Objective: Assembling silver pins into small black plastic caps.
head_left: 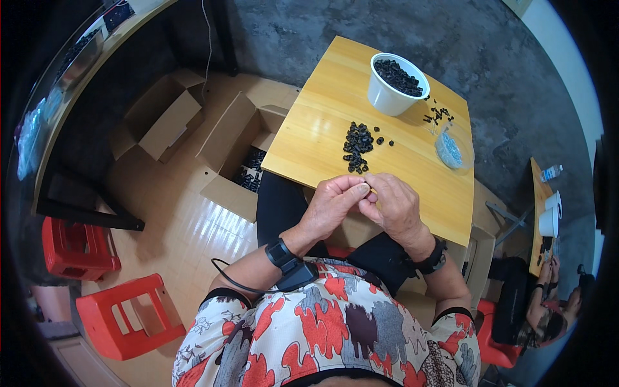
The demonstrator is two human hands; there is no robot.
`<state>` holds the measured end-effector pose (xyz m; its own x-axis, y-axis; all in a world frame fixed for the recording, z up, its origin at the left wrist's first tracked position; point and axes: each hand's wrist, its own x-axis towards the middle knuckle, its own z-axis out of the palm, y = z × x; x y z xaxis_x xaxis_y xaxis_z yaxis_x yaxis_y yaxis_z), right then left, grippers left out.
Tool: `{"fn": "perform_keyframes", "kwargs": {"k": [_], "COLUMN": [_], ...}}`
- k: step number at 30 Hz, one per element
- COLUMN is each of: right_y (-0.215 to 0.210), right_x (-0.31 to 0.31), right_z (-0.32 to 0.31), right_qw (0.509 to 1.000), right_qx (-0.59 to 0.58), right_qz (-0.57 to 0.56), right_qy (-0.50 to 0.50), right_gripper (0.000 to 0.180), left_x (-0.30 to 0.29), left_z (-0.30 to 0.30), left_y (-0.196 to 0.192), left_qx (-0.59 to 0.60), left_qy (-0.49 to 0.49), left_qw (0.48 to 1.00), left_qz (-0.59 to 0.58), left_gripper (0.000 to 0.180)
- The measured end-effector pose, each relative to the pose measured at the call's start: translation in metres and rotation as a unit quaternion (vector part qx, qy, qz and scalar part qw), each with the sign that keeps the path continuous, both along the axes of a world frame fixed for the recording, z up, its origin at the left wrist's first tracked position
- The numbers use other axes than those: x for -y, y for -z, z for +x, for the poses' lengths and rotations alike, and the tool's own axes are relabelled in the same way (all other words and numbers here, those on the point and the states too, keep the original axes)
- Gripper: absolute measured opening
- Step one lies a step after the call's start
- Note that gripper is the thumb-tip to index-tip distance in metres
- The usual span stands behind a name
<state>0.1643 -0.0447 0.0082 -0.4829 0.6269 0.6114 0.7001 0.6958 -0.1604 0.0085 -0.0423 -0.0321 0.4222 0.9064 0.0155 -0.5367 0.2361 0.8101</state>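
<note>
Fingertips [358,191] of your left hand [330,208] and right hand [400,208] press together; you can't tell what's between. Small black pieces [356,143] lie beyond on the table [309,126]; likely light, stiff, they suit a side pinch.

The white round plastic tub [388,98] is the tall obstacle on the yellow wooden table [313,122]; its wall blocks a low pass, but its mouth can be reached from above. Left of the tub, wide bare wood gives free passage. Nearer than the tub lies a low pile of small black parts [356,148], just before the left hand [331,205] and the right hand [398,205]. Between this pile and the clear round container [465,150] with light-blue pieces, a bare lane leads to the tub; few loose parts narrow it. Right of the tub, scattered black bits [440,116] are in the way.
</note>
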Motion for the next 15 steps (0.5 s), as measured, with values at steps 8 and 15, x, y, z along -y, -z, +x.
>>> {"fn": "perform_keyframes", "kwargs": {"k": [8,15], "right_y": [0.003,0.002], "right_x": [-0.001,0.0], "right_z": [0.01,0.01], "right_qw": [0.998,0.997], "right_qx": [-0.02,-0.021], "right_qz": [0.055,0.077], "right_qy": [0.002,-0.016], "right_gripper": [0.039,0.033], "left_x": [-0.003,0.005], "left_z": [-0.013,-0.007], "left_y": [-0.002,-0.009], "left_qx": [-0.038,-0.077], "left_qy": [0.111,0.056], "left_qw": [0.993,0.995], "left_qz": [-0.023,0.039], "left_gripper": [0.026,0.025]}}
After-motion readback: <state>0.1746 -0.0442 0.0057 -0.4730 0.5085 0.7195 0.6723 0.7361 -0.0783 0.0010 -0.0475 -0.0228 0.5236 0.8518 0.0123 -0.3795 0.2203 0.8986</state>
